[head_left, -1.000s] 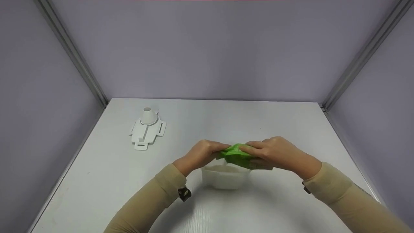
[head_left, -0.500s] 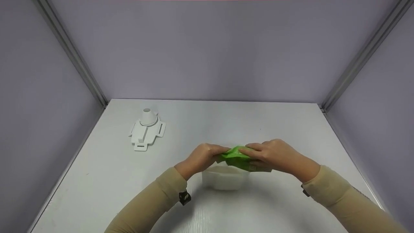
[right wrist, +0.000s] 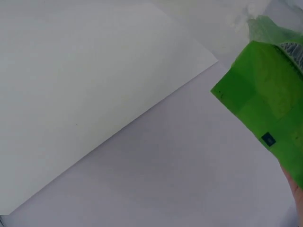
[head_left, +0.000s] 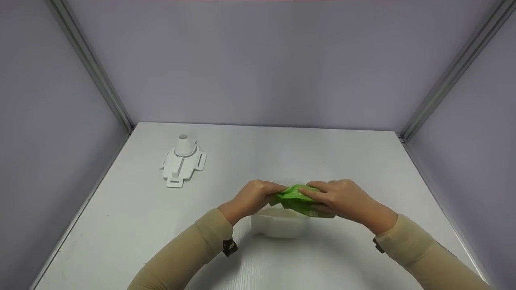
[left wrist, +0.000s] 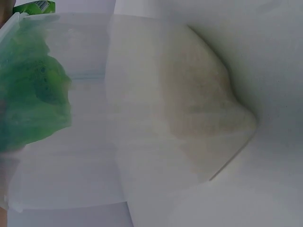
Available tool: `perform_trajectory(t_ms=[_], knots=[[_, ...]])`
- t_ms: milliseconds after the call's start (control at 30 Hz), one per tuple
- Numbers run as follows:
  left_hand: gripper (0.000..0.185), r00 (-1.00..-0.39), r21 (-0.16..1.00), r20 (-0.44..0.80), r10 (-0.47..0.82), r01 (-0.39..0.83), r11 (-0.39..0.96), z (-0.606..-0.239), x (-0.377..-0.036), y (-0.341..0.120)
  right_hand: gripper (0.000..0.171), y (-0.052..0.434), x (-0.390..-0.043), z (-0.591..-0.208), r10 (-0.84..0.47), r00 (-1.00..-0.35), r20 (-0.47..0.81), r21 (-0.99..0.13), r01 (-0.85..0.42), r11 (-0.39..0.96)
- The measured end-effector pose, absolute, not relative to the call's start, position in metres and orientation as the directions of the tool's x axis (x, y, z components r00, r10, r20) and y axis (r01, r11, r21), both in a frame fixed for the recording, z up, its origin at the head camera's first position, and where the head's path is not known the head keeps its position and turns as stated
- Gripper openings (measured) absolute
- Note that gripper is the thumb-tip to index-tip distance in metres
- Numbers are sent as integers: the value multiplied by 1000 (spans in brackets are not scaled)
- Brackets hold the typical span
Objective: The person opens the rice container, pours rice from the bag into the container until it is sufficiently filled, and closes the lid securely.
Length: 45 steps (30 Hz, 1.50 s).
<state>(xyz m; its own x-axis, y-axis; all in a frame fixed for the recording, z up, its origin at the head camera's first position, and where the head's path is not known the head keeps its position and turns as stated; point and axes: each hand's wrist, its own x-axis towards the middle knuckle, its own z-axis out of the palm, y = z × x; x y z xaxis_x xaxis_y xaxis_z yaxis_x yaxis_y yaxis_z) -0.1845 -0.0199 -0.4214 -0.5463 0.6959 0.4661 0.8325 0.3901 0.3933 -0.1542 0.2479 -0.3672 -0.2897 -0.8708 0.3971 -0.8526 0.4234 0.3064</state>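
Both hands hold a green plastic packet over a translucent white container that stands on the table. My left hand pinches the packet's left end between thumb and fingers. The right hand grips its right part, fingers across the top. In the left wrist view the packet shows through the wall of the container, with a pale brownish mass in the bottom. Seen from the right wrist, the packet tilts, with a small dark square printed on it.
A white plastic piece with slotted tabs and a cone-shaped spout lies at the back left of the white table. Grey walls enclose the table at the back and both sides.
The packet and the right hand have sunk slightly toward the container. My left hand has lowered a little too, both hands keeping their grip.
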Motion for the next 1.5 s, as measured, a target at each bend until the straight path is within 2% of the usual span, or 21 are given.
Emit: perform_trajectory(t_ms=[267,500,633,733,867,1500], knots=[[27,-542,408,451,709,832,376,-423,-183,-21,49,248,-152,-372,-864,-270,426,306,-855,418],[24,-467,318,500,729,882,347,-405,-186,-20,49,253,-156,-357,-880,-221,421,321,-871,372],[24,-424,262,537,730,906,333,-385,-186,-19,28,255,-155,-339,-876,-186,446,339,-870,357],[24,-392,229,569,723,920,318,-375,-184,-16,34,257,-152,-328,-867,-166,469,352,-866,356],[24,-369,219,591,717,929,298,-367,-182,-14,34,259,-147,-318,-867,-183,464,342,-866,366],[24,-350,227,613,708,937,266,-359,-179,5,33,278,-134,-302,-866,-220,448,319,-866,385]])
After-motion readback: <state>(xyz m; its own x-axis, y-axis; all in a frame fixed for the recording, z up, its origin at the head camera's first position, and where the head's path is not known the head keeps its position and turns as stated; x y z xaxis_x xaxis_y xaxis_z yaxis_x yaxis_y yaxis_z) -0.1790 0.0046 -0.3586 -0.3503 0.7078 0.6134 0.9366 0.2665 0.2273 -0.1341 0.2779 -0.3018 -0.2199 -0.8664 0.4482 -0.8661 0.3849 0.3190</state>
